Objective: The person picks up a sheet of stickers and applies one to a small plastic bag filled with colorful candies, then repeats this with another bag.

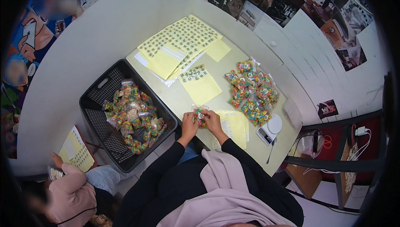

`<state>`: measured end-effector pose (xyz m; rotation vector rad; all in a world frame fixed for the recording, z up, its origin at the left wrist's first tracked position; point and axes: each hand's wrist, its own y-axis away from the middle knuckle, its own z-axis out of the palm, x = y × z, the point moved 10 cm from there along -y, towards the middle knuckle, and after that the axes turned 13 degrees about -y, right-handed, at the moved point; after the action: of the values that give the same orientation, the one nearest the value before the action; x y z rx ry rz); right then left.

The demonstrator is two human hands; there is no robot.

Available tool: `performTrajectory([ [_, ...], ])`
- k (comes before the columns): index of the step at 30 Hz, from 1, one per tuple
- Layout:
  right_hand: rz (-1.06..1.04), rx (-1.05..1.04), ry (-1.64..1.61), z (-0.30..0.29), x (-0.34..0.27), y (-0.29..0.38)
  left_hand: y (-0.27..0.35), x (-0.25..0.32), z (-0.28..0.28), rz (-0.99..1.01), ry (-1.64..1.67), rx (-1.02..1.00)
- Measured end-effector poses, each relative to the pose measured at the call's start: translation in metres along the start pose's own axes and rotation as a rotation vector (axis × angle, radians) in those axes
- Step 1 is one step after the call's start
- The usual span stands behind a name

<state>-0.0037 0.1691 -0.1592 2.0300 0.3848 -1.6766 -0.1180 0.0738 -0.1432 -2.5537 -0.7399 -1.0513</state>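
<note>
A clear zip bag of colourful candies (pixel 200 108) lies on the table before me, a round sticker on its front. My left hand (pixel 189 126) touches its left side, and my right hand (pixel 213 122) is on its right side, with the fingers of both meeting near the sticker. Just beyond the bag lies a yellow sheet (pixel 203 86) with round stickers along its top part. Other yellow sheets with small labels (pixel 232 128) lie partly beside my right hand. A pile of similar stickered candy bags (pixel 250 92) is at the right.
A black plastic crate (pixel 90 117) of filled bags stands at the left. Large sticker sheets (pixel 187 36) lie at the back. A small digital scale (pixel 269 129) and a metal spoon (pixel 271 152) are at the right. A co-worker (pixel 73 183) sits at the lower left with another sheet.
</note>
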Motion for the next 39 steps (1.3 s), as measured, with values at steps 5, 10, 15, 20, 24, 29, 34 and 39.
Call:
performTrajectory([
  [5,-0.081,0.024,0.065,0.004,-0.017,0.004,-0.002,0.010,-0.006,0.058,-0.010,0.027],
  [10,-0.158,0.043,0.193,0.006,-0.044,0.013,-0.002,0.006,-0.001,0.006,0.091,-0.012],
  [15,-0.216,0.067,0.317,0.007,-0.053,0.019,-0.002,0.008,0.000,0.019,0.084,-0.002],
  [20,-0.343,0.106,0.496,0.008,-0.069,0.027,-0.001,0.000,0.010,0.006,0.078,-0.010],
  [24,-0.289,0.120,0.518,0.007,-0.064,0.030,0.000,0.002,0.010,0.034,0.036,0.003],
  [29,-0.294,0.147,0.507,0.000,-0.061,0.035,0.000,-0.006,0.016,-0.046,0.193,-0.060],
  [34,-0.208,0.098,0.265,-0.008,-0.026,0.031,0.002,-0.016,0.029,-0.255,0.505,-0.185],
  [39,-0.129,0.127,0.104,-0.018,-0.011,0.030,0.008,-0.027,0.046,-0.459,0.863,-0.304],
])
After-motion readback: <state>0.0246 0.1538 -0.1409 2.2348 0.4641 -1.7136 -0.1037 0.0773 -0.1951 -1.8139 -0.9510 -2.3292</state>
